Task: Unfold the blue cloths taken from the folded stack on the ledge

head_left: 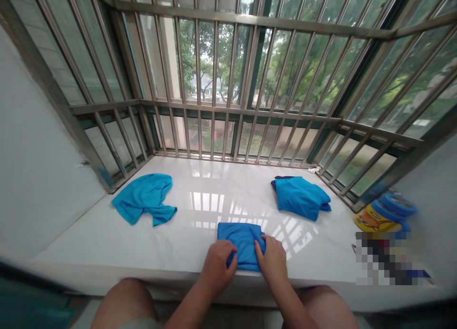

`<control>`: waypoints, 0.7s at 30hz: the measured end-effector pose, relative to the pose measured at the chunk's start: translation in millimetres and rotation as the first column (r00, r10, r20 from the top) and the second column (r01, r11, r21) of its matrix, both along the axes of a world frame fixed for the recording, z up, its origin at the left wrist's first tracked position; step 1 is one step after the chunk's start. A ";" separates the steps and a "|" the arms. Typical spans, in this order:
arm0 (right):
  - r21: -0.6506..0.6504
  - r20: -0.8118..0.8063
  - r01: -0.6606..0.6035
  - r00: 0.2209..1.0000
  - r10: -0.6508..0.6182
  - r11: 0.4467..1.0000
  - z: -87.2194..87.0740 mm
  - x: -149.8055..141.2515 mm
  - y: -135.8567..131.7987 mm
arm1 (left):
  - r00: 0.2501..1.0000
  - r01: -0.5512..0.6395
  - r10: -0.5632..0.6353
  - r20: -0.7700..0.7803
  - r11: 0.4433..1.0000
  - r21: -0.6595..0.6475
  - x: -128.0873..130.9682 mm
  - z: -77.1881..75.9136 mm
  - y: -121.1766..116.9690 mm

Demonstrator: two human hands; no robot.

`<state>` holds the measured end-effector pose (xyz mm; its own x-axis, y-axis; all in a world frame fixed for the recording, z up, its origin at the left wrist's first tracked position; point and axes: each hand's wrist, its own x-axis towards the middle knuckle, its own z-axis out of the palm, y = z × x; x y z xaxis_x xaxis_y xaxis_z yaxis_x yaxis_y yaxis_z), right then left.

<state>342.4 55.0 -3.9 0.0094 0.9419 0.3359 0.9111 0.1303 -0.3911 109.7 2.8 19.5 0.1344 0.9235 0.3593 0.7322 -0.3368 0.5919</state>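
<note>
A small folded blue cloth (240,238) lies on the white window ledge (200,210), close to its near edge. My left hand (217,264) grips the cloth's near left side with curled fingers. My right hand (272,258) pinches its near right side, fingers bent onto the fabric. A crumpled blue cloth (145,197) lies loose at the left of the ledge. Another folded blue cloth (300,197) rests at the right.
Metal window bars (228,105) enclose the ledge on three sides. A yellow container with blue lids (385,214) stands at the ledge's right end, beside a blurred patch. My bare knees (124,300) sit just below the near edge.
</note>
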 end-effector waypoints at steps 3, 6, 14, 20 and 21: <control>-0.026 -0.094 0.006 0.996 -0.008 1.000 9.5 0.4 -7.0 | 0.994 0.065 -0.061 -0.092 0.997 0.043 26.1 -11.3 -25.0; -0.091 -0.226 -0.001 0.974 -0.019 0.996 24.4 -4.7 -20.2 | 0.986 0.057 -0.059 -0.153 0.998 -0.019 43.0 -16.0 -32.3; -0.149 -0.593 -0.356 0.779 0.204 0.923 77.0 -21.7 -63.0 | 0.954 0.055 0.017 0.299 0.972 -0.230 65.4 27.6 -23.0; -0.110 -0.436 -0.464 0.817 0.377 0.879 73.7 -1.3 -78.3 | 0.736 0.189 0.225 0.639 0.838 -0.512 48.1 45.1 -29.2; -0.132 -0.414 -0.471 0.826 0.383 0.872 71.1 1.2 -79.8 | 0.712 0.183 0.262 0.651 0.827 -0.532 45.3 42.0 -33.3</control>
<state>343.6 -24.8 67.3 -0.3316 0.9272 0.1740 0.5692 0.3438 -0.7469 155.0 -30.5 61.5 0.0209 0.9775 -0.2098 0.0588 0.2083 0.9763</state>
